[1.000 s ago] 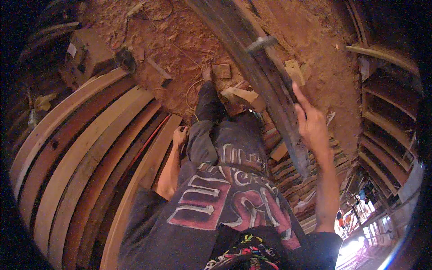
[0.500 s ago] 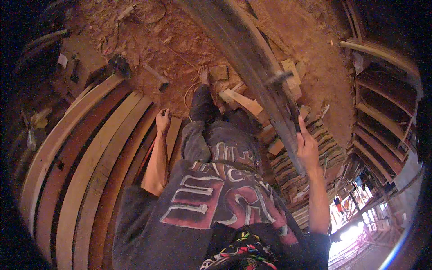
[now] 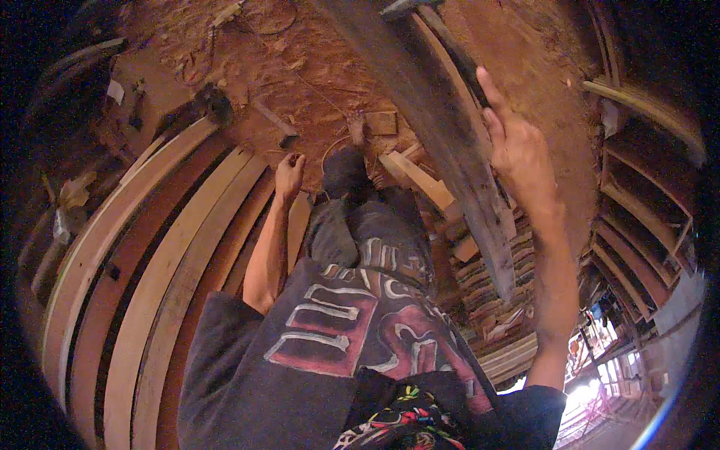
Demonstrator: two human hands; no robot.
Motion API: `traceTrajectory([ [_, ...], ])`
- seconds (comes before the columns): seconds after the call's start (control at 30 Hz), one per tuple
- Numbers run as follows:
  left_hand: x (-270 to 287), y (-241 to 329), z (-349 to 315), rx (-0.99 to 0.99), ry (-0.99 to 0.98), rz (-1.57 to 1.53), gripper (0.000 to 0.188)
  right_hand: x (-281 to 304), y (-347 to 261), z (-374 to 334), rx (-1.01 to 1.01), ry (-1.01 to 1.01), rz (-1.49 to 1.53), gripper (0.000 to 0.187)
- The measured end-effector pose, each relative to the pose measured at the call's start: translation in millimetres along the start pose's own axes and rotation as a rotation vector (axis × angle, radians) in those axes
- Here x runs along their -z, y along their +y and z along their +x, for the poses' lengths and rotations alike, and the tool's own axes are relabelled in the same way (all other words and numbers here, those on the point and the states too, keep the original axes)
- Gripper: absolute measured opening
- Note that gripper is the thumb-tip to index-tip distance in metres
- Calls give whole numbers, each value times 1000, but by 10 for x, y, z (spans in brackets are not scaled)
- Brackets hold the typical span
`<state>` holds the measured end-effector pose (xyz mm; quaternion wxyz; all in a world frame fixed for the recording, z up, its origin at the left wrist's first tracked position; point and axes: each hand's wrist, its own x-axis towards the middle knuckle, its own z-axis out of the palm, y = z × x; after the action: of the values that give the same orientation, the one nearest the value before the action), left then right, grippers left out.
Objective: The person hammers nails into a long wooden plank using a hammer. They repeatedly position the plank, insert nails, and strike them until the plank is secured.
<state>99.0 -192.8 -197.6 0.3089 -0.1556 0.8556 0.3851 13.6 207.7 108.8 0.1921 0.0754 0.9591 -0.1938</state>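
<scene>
My right hand [image 3: 517, 150] grips the dark handle of a hammer [image 3: 450, 49], its index finger stretched along the handle. The hammer's metal head shows at the top edge, above a long dark timber beam [image 3: 420, 97] that slants from the top toward my right side. Whether the head touches the beam I cannot tell. My left hand [image 3: 289, 174] is closed, thumb and fingers together, left of my leg and apart from the beam. What it holds, if anything, is too small to make out.
Long curved-looking planks [image 3: 161, 300] stand in a row at my left. A hammer-like tool [image 3: 276, 124] lies on the sawdust-covered ground [image 3: 322, 60]. Wood offcuts [image 3: 420, 180] lie beside my bare foot [image 3: 356, 124]. A stack of timber strips [image 3: 480, 285] and shelving [image 3: 637, 202] are at right.
My right hand has moved up and away, swinging the hammer head from the beam's middle toward the top edge. My left hand stays closed in nearly the same place; the view has shifted slightly.
</scene>
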Motion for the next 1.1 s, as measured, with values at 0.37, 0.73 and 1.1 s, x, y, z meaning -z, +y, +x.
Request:
traceTrajectory([
  [0.37, -44, -703, -346, 193, -25, 96, 41, -325, 429, -1509, -55, -18, 194, 53],
  [0.73, -114, -691, -431, 283, -8, -10, 38, 50, -6, -61, 124, 13, -38, 50],
  [1.1, 178, -206, -215, 155, 113, -90, 35, 62, -118, 159, 151, 31, 61, 48],
])
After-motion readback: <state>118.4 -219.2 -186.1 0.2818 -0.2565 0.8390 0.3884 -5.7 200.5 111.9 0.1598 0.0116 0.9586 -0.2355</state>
